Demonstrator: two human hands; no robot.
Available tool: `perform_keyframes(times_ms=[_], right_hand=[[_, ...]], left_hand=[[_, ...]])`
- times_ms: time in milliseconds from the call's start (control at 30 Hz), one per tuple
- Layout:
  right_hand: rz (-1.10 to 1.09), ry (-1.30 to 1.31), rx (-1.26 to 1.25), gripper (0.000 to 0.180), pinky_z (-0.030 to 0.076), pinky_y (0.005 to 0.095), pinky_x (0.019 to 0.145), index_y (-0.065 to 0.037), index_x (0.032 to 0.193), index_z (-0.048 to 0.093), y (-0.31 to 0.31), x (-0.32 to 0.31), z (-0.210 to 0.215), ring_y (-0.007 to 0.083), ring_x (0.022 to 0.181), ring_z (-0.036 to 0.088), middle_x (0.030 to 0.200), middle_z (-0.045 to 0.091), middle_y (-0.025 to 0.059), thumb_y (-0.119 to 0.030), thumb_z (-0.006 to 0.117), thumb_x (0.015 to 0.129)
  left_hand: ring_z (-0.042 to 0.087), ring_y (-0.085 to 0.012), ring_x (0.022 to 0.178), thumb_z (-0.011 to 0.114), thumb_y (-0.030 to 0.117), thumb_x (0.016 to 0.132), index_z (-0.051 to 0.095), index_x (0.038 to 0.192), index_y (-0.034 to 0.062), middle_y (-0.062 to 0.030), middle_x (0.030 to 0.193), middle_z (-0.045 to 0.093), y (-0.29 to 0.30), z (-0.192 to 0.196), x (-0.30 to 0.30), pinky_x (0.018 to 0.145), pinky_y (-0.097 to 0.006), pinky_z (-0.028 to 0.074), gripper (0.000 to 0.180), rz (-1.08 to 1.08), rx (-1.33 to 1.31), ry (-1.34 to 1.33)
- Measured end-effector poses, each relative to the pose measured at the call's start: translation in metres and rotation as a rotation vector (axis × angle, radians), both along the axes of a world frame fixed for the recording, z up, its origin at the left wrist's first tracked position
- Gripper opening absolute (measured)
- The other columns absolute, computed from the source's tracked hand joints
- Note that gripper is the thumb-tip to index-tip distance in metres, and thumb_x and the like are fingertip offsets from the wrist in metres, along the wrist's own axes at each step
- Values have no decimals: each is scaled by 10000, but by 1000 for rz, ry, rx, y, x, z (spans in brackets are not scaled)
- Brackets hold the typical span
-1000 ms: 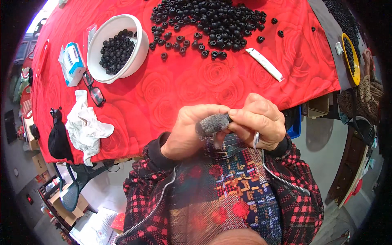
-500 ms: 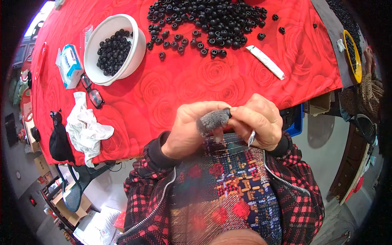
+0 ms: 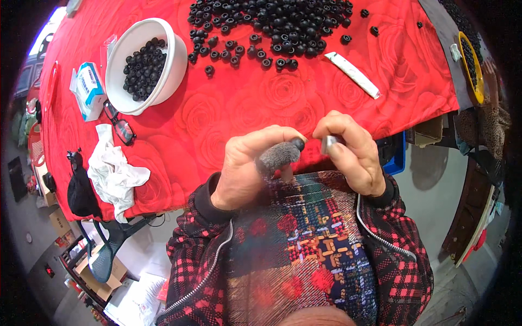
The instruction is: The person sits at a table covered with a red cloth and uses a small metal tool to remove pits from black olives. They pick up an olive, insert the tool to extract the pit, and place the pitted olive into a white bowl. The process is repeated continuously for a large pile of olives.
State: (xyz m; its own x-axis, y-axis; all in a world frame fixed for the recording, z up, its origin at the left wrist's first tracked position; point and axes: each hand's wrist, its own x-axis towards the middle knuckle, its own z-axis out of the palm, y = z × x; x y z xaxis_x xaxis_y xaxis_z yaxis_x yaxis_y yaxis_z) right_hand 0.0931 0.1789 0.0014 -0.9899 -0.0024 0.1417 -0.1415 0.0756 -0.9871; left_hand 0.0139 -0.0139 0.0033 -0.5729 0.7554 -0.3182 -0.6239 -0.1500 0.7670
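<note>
One small black round piece (image 3: pixel 297 143) sits pinched at the left hand's (image 3: pixel 247 171) fingertips, whose thumb wears a grey fuzzy cover (image 3: pixel 276 156). At three o'clock, touching close, the right hand (image 3: pixel 350 152) grips a short metal tool (image 3: pixel 329 143), possibly a blade. Since a second ago both hands have lifted nearer the red rose-patterned tablecloth (image 3: pixel 283 98); work on this piece looks underway. At twelve lies the black pile (image 3: pixel 272 27), at ten the white bowl (image 3: pixel 171 65)
</note>
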Motion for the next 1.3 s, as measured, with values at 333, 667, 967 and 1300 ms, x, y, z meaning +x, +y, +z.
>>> perform_keyframes(times_ms=[333, 667, 967, 1300], right_hand=[[-56, 23, 216, 142, 438, 353, 644, 5, 963, 549, -2, -9, 2, 280, 733, 561, 819, 555, 132, -60, 587, 843], [-35, 46, 239, 152, 442, 364, 642, 4, 948, 552, 0, -11, -1, 301, 727, 567, 791, 552, 142, -86, 599, 835], [58, 103, 234, 98, 436, 376, 626, 7, 889, 572, 8, -15, -8, 313, 709, 552, 769, 543, 136, -79, 584, 845], [320, 178, 290, 103, 442, 389, 609, -23, 854, 578, 11, -11, -16, 303, 697, 551, 751, 537, 116, -97, 633, 809]], left_hand=[[579, -80, 711, 537, -45, 878, 618, 1112, -5, -29, 898, 584, 1, -5, 2, 593, -202, 474, 250, -27, 2, 123], [586, -96, 701, 535, -9, 888, 616, 1124, -3, -37, 904, 584, 0, -7, 0, 603, -214, 472, 250, -54, -16, 67], [599, -114, 655, 555, 52, 903, 612, 1128, -7, -47, 896, 601, -1, -9, 0, 601, -232, 481, 240, -91, -19, -11], [590, -137, 622, 573, 171, 910, 610, 1101, -13, -60, 881, 613, -2, -22, -5, 546, -264, 496, 268, -14, -53, -269]])
